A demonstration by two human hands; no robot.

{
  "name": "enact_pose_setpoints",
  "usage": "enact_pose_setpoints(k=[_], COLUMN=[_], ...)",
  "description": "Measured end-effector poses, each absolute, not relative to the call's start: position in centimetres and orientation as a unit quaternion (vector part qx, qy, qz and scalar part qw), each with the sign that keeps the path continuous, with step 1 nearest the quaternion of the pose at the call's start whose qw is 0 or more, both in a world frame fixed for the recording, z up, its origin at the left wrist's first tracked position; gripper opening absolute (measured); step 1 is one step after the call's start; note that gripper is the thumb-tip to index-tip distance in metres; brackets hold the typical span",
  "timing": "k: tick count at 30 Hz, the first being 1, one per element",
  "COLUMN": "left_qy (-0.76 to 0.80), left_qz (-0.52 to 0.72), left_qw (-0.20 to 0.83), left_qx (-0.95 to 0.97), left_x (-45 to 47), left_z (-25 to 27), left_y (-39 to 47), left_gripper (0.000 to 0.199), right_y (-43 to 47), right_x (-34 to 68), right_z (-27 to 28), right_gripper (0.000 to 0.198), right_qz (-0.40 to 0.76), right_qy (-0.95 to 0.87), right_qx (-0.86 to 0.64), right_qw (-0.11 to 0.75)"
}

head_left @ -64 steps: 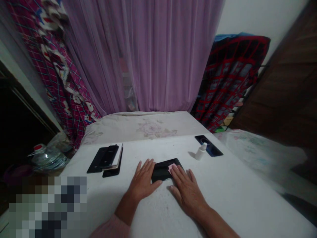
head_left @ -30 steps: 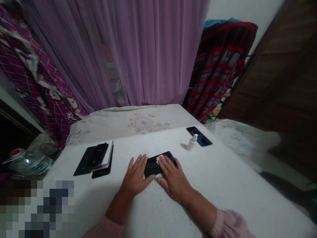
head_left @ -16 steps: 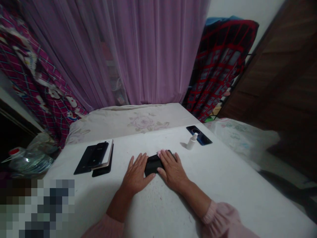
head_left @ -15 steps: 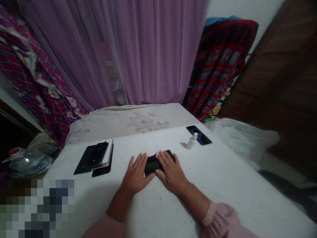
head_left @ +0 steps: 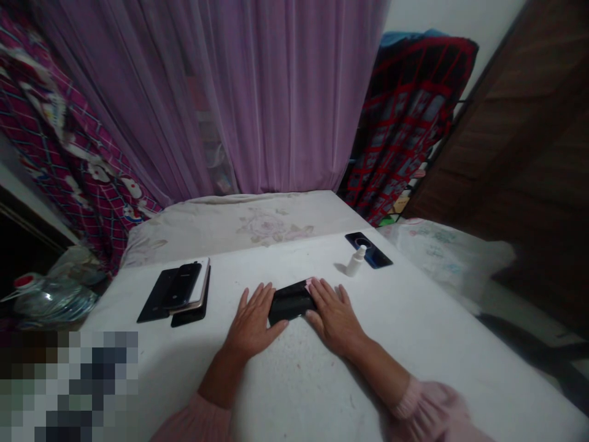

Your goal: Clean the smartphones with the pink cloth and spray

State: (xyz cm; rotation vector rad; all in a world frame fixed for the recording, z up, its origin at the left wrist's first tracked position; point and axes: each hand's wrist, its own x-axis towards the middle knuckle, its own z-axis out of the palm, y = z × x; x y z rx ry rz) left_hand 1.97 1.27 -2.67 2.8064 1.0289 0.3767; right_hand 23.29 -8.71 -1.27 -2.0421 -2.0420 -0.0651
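Observation:
A black phone [head_left: 294, 302] with a glossy surface lies flat on the white table cover in front of me. My left hand [head_left: 252, 322] rests at the phone's left end, its fingers stretched out and its thumb along the near edge. Over the phone's right end lies my right hand [head_left: 335, 316], fingers extended and pressing down on a small pink cloth [head_left: 308, 283]. Most of that cloth is hidden beneath the fingers.
Several phones [head_left: 184, 288] lie stacked and overlapping at the left. On the right, a small white spray bottle [head_left: 355, 263] stands by a dark blue phone [head_left: 380, 256]. A large clear water bottle [head_left: 53, 301] is beyond the left edge of the table [head_left: 294, 393].
My right hand has slid to the right across the phone with the pink cloth, uncovering more of the black surface. My left hand has stayed nearly still.

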Motion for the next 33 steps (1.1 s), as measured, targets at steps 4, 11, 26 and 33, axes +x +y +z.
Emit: enact_pose_setpoints(k=[4, 11, 26, 33], left_qy=[0.341, 0.333, 0.352, 0.349], left_qz=[0.125, 0.143, 0.106, 0.126], left_qw=[0.059, 0.054, 0.105, 0.101], left_qx=[0.93, 0.93, 0.924, 0.923], left_x=[2.0, 1.9, 0.8, 0.9], left_z=[-2.6, -3.1, -2.6, -2.6], left_y=[1.2, 1.3, 2.4, 2.2], left_gripper=[0.07, 0.07, 0.074, 0.072], right_y=[-6.7, -7.8, -7.1, -6.2], right_x=[21.4, 20.1, 21.1, 18.7], right_z=[-0.9, -1.0, -1.1, -0.4], right_gripper=[0.058, 0.059, 0.054, 0.056], right_qz=[-0.015, -0.01, -0.017, 0.032], right_qy=[-0.699, -0.758, -0.661, -0.744], right_qx=[-0.702, -0.634, -0.738, -0.648], right_qw=[0.134, 0.155, 0.139, 0.157])
